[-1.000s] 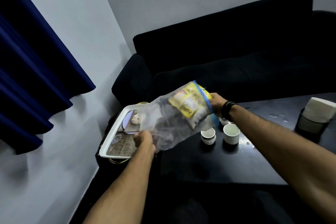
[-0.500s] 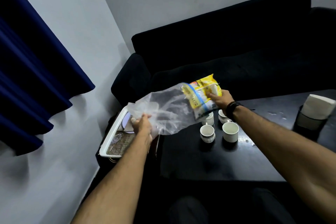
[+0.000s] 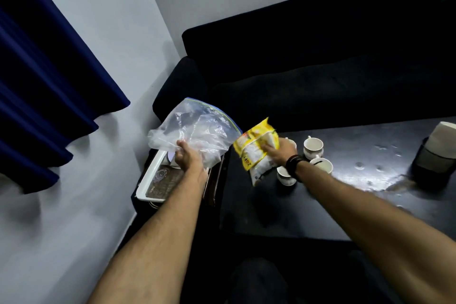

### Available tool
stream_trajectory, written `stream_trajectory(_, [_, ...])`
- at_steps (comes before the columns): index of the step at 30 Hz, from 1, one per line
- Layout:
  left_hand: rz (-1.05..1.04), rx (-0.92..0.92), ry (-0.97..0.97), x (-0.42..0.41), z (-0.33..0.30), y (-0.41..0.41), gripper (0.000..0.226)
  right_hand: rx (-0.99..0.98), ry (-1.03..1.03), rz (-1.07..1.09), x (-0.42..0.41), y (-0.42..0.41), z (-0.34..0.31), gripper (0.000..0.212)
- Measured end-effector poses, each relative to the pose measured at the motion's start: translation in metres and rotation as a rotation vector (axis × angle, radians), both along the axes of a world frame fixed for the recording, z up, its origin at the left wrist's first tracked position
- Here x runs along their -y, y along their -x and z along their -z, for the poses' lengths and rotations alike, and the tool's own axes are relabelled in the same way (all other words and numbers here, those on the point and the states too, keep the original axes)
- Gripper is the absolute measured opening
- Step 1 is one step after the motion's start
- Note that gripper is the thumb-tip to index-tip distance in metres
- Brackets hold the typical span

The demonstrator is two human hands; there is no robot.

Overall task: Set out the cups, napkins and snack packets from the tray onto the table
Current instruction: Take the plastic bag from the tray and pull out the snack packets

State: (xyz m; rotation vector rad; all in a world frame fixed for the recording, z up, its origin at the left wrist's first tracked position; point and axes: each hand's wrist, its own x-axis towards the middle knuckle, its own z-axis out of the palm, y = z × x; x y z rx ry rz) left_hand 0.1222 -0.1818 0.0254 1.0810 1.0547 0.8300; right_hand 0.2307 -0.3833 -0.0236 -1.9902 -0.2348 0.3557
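Over the worktop [image 3: 345, 180]: snack packet [image 3: 256, 148], clamped in right hand [image 3: 281, 149] fingers, above cups [image 3: 313, 147].
Left hand [image 3: 187, 159]: fingers closed on clear bag [image 3: 195, 131], over tray [image 3: 150, 175].

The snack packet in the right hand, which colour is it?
Mostly yellow and white, seen in the head view: snack packet.

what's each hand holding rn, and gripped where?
Left hand: clear zip bag, pinched at its lower edge. Right hand: yellow snack packet, gripped across its middle, above the table.
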Motion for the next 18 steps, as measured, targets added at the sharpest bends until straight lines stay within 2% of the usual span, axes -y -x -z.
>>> stream_trajectory(5, [0.074,0.003,0.024,0.004,0.013,0.000,0.043,0.004,0.224,-0.129,-0.044,0.034,0.044,0.035])
stream_trajectory(9, [0.106,-0.056,0.002,0.002,0.029,0.007,0.035,0.017,0.395,-0.060,-0.046,0.053,0.075,0.037])
stream_trajectory(13, [0.149,-0.101,0.003,0.001,0.037,0.008,0.034,0.225,0.503,-0.048,-0.046,0.060,0.077,0.041])
stream_trajectory(18, [0.169,-0.112,-0.001,0.003,0.043,0.003,0.033,0.498,0.637,-0.067,-0.049,0.063,0.078,0.059])
